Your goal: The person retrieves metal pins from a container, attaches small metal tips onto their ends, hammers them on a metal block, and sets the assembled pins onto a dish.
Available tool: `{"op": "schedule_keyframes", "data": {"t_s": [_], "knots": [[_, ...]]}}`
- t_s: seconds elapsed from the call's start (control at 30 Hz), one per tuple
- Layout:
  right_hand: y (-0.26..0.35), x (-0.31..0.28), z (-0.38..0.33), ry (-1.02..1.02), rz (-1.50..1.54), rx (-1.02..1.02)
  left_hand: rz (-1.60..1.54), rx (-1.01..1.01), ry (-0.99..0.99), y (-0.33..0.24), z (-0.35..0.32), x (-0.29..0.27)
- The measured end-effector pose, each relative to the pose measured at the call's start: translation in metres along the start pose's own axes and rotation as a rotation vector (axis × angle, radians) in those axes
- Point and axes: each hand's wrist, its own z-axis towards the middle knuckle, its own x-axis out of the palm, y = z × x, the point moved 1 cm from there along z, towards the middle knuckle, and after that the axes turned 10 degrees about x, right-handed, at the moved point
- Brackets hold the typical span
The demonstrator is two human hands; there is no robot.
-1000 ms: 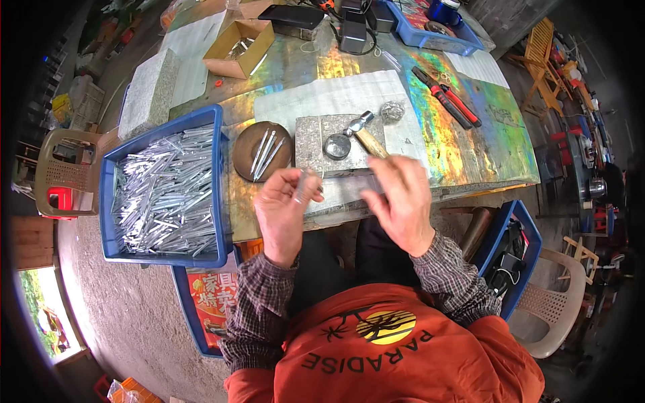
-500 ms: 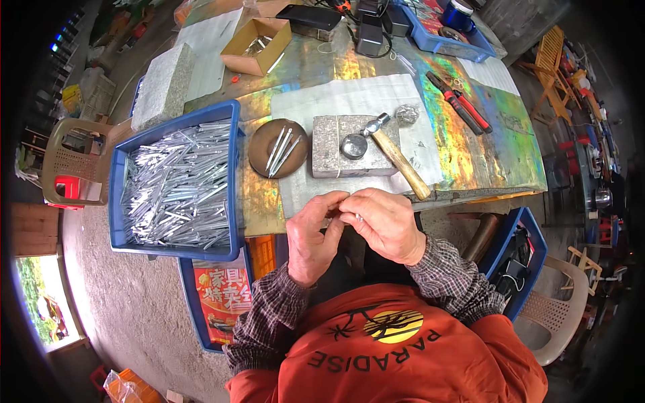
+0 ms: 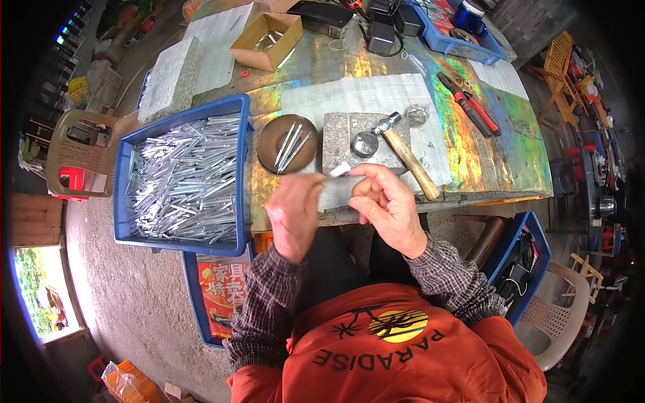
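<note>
A: Where's the small pale piece point(image 3: 339, 170)?
B: Between the two hands, above the table's near edge, in front of the stone block point(image 3: 334, 144).

A: How is the left hand point(image 3: 293, 213) set?
B: It's blurred, its fingers drawn together and reaching right toward the piece. I can't tell whether they pinch it.

A: And the right hand point(image 3: 386, 207)?
B: Fingers loosely curled, thumb apart from the forefinger, whose tip is right by the piece. Whether it grips anything, I can't tell.

A: What's on the block?
B: A round dark metal piece point(image 3: 365, 144), with the hammer point(image 3: 416, 164) just right of it: head on the block, wooden handle slanting near and right past its edge.

A: Left of the block?
B: A brown round dish point(image 3: 267, 146) holding a few slim metal strips point(image 3: 290, 148). Farther left, a blue bin point(image 3: 180, 244) full of similar strips.

A: To the right?
B: A crumpled silvery ball point(image 3: 417, 115) by the block's far right corner, then a red-handled tool point(image 3: 474, 111) farther right.
</note>
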Motion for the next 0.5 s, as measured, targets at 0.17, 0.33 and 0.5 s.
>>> {"op": "schedule_keyframes", "data": {"t_s": [0.17,0.33,0.5], "knots": [[-0.006,-0.013,-0.003,-0.014,-0.098,0.017,0.272,-0.109,-0.078,0.034,0.007,-0.002],[-0.011,-0.016,-0.011,0.024,-0.189,0.042,0.601,-0.079,-0.044,0.07,0.007,0.018],[-0.009,-0.019,-0.014,-0.012,-0.193,0.073,0.74,-0.08,0.009,0.078,0.004,0.023]]}}
